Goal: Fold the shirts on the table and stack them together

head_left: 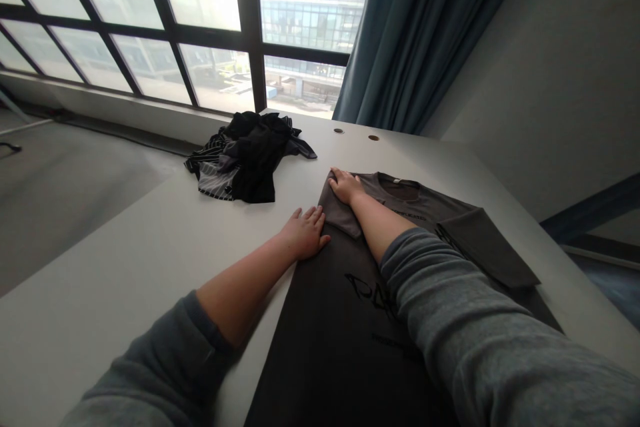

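A dark grey T-shirt (pixel 320 320) with black lettering on its front lies spread on the white table, its neckline towards the far side. Both sleeves are folded inward over the body. My left hand (pixel 305 235) rests flat on the shirt's left edge, just below the folded sleeve, fingers stretched out. Further up, my right hand (pixel 345 185) lies on the left shoulder at the top of that sleeve, its fingers extended and pressing on the cloth. My right forearm crosses the shirt and hides part of the lettering.
A heap of black and striped clothes (pixel 253 157) lies at the table's far left. Two round cable holes (pixel 339 131) sit near the back edge of the white table (pixel 125 267). Behind are windows and a blue curtain (pixel 400 40); a wall (pixel 550 67) stands to the right.
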The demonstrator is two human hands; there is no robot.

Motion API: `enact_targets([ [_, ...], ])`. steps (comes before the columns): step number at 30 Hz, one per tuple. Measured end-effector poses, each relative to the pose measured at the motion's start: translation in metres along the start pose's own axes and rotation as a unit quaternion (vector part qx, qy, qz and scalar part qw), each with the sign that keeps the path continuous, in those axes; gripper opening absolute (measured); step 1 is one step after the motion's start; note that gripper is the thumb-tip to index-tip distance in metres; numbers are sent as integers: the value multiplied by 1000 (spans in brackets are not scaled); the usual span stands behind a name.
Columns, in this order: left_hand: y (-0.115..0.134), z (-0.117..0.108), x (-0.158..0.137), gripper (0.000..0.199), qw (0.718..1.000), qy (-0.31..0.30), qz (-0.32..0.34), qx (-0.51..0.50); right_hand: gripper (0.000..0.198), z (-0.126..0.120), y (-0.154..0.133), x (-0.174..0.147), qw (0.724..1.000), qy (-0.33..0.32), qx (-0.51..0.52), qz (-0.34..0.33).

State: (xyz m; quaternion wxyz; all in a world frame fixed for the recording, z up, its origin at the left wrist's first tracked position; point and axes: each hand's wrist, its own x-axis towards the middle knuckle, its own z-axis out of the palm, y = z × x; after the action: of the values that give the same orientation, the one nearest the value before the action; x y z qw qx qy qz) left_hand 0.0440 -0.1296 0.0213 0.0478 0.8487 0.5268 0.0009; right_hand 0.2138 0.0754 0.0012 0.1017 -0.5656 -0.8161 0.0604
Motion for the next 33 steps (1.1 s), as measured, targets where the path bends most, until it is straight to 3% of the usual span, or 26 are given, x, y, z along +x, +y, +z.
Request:
enact_targets([
  [2,7,5,-1,74,1000,10,-15,-3,63,1,0,-2,1000,11,4,-5],
  [10,14,15,-3,78,999,14,-31,-7,69,-1,0,9,996,-77,-31,34],
  [17,17,17,-2,80,999,6,-51,-12,70,0,-1,12,995,-91,-33,40],
  [23,16,11,-4,78,999,2,-40,-6,65,-13,1,-12,998,31,-58,-1],
  [26,18,3,-8,78,999,11,-37,6,65,-34,26,-36,994,56,-89,-22],
  [28,20,-1,-10,77,999,33,-14,14,65,-52,58,-58,992,61,-112,-15],
  [33,19,1,-7,69,991,97,89,21,66,-95,167,-137,978,23,-154,138],
])
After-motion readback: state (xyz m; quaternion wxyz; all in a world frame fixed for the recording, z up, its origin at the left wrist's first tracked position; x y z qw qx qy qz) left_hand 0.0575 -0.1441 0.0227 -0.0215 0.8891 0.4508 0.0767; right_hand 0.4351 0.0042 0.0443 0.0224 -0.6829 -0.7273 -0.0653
